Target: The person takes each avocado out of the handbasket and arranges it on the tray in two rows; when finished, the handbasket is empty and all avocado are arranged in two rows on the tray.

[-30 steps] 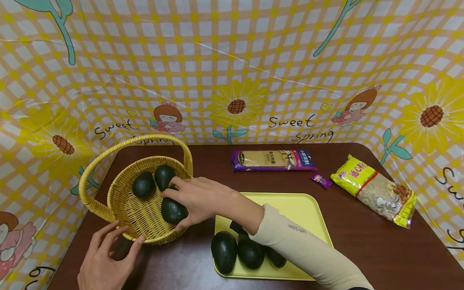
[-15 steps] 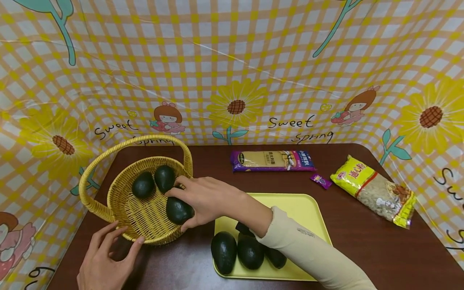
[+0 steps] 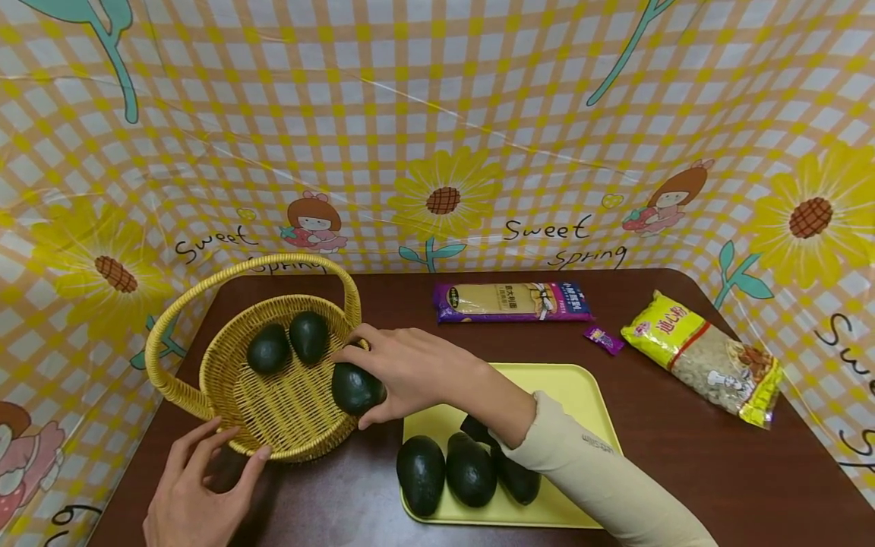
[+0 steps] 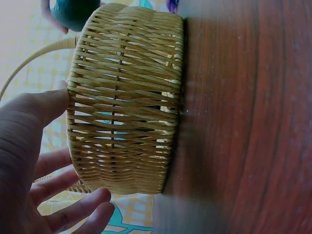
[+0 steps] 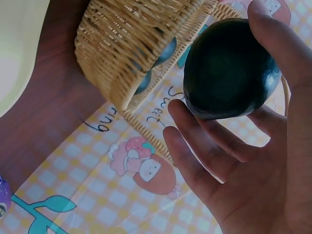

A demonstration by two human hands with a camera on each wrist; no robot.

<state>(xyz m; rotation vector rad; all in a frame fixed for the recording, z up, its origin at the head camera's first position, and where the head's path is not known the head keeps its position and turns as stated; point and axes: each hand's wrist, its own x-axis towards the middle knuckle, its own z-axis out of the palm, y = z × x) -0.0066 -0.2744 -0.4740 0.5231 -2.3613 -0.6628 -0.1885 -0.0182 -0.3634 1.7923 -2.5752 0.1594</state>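
My right hand (image 3: 417,372) holds a dark green avocado (image 3: 357,389) between thumb and fingers, at the right rim of a yellow wicker basket (image 3: 273,410). In the right wrist view the avocado (image 5: 226,73) is raised beside the basket (image 5: 122,48). Two more avocados (image 3: 269,349) lie inside the basket. At its near left, my left hand (image 3: 201,482) touches the rim with thumb and spread, relaxed fingers, as the left wrist view of the basket (image 4: 126,102) also shows. Several avocados (image 3: 470,471) lie on a yellow tray (image 3: 567,387), partly hidden by my right forearm.
A purple pasta pack (image 3: 513,302) lies at the back of the brown table (image 3: 690,471). Next to it are a small purple packet (image 3: 604,340) and a yellow-ended clear bag (image 3: 704,361) on the right. The basket's tall handle (image 3: 253,266) arches over it; checked cloth surrounds the table.
My right hand has moved right with the avocado, from inside the basket to its right rim. My left hand and the two avocados in the basket stay put.
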